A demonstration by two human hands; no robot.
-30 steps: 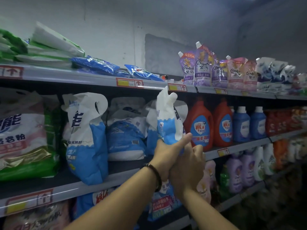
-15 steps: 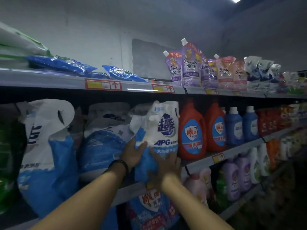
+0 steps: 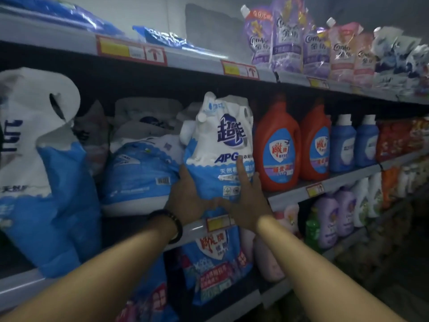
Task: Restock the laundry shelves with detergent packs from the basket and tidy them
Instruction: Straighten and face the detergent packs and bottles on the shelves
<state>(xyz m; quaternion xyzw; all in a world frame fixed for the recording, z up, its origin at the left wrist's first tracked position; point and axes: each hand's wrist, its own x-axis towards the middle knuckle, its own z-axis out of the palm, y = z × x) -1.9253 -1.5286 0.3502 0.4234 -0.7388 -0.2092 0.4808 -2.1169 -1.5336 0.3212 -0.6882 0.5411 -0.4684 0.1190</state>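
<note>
A white and blue detergent pack with "APG" print stands upright at the front of the middle shelf, beside an orange bottle. My left hand, with a dark bracelet on the wrist, cups the pack's lower left side. My right hand lies flat against its lower front, fingers spread and the index finger pointing up. Another blue and white pack lies slumped just left of it. A large similar pack stands at the far left. The basket is out of view.
Two orange bottles and blue bottles stand right of the pack. The top shelf carries purple and pink refill pouches and flat blue bags. Below are blue bags, purple and white bottles. Price tags line the shelf edges.
The pack has gone from held edge-on in front of the shelf to standing face-out on the middle shelf. My hands moved from gripping its base to pressing its lower sides. The camera came closer.
</note>
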